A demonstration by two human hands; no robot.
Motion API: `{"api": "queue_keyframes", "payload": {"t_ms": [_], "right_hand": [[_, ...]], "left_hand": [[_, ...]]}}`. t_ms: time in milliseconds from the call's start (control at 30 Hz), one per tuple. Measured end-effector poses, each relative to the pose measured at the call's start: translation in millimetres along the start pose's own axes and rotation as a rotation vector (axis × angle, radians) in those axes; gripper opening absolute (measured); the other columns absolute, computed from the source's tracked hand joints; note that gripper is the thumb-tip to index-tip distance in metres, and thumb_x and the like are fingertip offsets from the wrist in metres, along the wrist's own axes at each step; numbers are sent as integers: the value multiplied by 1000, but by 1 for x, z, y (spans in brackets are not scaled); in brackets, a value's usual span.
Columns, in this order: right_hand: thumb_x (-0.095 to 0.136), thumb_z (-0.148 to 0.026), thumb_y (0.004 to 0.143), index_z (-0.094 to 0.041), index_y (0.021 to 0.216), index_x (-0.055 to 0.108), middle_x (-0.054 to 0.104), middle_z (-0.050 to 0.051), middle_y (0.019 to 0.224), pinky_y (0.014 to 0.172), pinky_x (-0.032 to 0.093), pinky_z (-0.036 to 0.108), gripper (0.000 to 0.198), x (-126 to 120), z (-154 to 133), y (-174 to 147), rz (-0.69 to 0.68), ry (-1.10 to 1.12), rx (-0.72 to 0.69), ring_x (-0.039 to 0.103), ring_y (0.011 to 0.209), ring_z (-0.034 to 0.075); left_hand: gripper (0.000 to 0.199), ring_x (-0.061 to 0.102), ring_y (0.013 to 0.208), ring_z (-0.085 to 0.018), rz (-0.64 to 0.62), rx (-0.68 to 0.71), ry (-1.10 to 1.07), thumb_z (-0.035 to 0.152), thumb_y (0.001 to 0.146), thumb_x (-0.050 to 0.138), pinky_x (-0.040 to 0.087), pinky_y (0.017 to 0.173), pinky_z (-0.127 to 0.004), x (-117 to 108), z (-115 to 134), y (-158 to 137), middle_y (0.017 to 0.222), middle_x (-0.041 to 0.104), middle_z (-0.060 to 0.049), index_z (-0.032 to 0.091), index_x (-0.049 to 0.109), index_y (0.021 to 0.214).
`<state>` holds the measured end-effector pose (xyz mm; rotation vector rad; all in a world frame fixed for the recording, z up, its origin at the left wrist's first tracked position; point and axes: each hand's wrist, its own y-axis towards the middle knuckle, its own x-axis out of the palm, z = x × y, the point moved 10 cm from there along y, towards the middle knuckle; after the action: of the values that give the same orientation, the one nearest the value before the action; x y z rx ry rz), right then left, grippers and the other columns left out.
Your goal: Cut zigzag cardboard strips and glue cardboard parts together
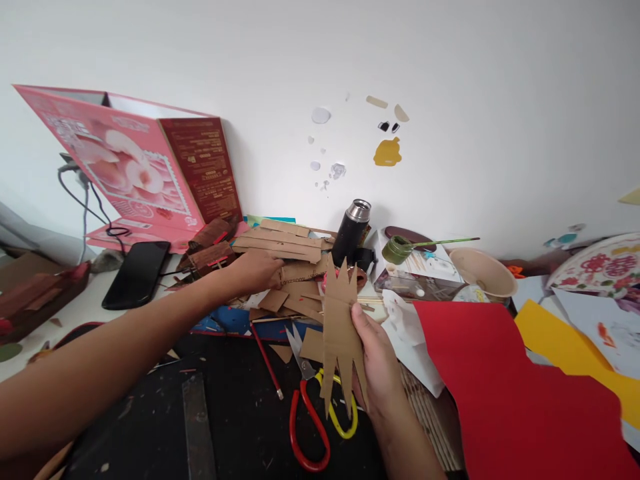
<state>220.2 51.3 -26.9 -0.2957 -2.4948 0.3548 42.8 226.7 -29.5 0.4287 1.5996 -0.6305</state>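
Note:
My right hand (377, 357) holds a flat piece of brown cardboard (343, 327) upright, thumb along its right edge. Both ends of this piece are cut into sharp points. My left hand (257, 270) reaches into a heap of cardboard scraps (280, 247), fingers drawn together at the edge of a printed cardboard piece (303, 273); its fingertips are partly hidden. Below the right hand's cardboard lie scissors (310, 427) with one red and one yellow handle, blades apart. A red pencil (267, 360) lies left of them.
A metal ruler (197, 427) lies on the black mat (135, 413). Behind stand an uncapped black flask (353, 230) and a green paint jar (397, 250) with a brush across it. Red paper (520, 380) covers the right side; a phone (136, 275) and pink box (135, 167) are left.

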Motion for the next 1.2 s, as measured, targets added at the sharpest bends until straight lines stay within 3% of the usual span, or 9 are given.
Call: {"api": "queue_keyframes", "payload": {"t_ms": [133, 333, 500, 633, 867, 1067, 1200], "right_hand": [[93, -59, 79, -17, 116, 86, 86, 14, 104, 87, 67, 48, 57, 2, 0, 1, 1, -6, -10, 80, 106, 39], [92, -63, 78, -17, 113, 87, 86, 14, 98, 85, 67, 49, 58, 6, 0, -4, 1, -58, 22, 80, 104, 40], [89, -65, 81, -18, 108, 87, 86, 12, 99, 83, 65, 45, 55, 9, 2, -2, -69, -102, 24, 80, 100, 37], [89, -66, 81, -19, 99, 87, 85, 10, 93, 80, 64, 42, 50, 12, 6, -2, -87, -126, 9, 80, 95, 35], [87, -71, 80, -17, 93, 86, 83, 10, 85, 75, 62, 41, 55, 14, 12, -2, -102, -222, -6, 78, 87, 33], [83, -73, 85, -17, 97, 87, 83, 10, 89, 75, 59, 38, 57, 13, 14, -1, -121, -272, -27, 76, 84, 29], [80, -76, 85, -17, 91, 86, 82, 8, 86, 70, 56, 35, 59, 19, 13, -2, -143, -344, -61, 75, 82, 28]], "left_hand": [[48, 72, 124, -34, -2, 5, 11, 38, 89, 81, 53, 100, -38, 4, 1, 1, 124, 80, -17, 20, 72, 133], [62, 67, 129, -36, 48, -2, 31, 38, 87, 83, 51, 105, -40, -8, 1, -3, 137, 72, -19, 20, 64, 143], [48, 67, 128, -33, 103, 9, 12, 31, 94, 73, 52, 104, -39, -19, 0, -6, 133, 71, -16, 22, 65, 141], [34, 69, 123, -31, 151, 8, -54, 26, 92, 68, 52, 102, -38, -27, -3, -5, 126, 75, -13, 23, 72, 126], [23, 74, 101, -29, 166, -24, -103, 34, 94, 60, 53, 83, -35, -40, -15, -9, 108, 81, -8, 24, 77, 106], [32, 72, 92, -27, 234, -122, -319, 49, 97, 54, 52, 82, -34, -55, -42, -25, 104, 81, -8, 24, 74, 104], [41, 70, 89, -28, 306, -155, -642, 59, 95, 53, 53, 81, -36, -64, -46, -39, 97, 78, -6, 23, 73, 99]]}}
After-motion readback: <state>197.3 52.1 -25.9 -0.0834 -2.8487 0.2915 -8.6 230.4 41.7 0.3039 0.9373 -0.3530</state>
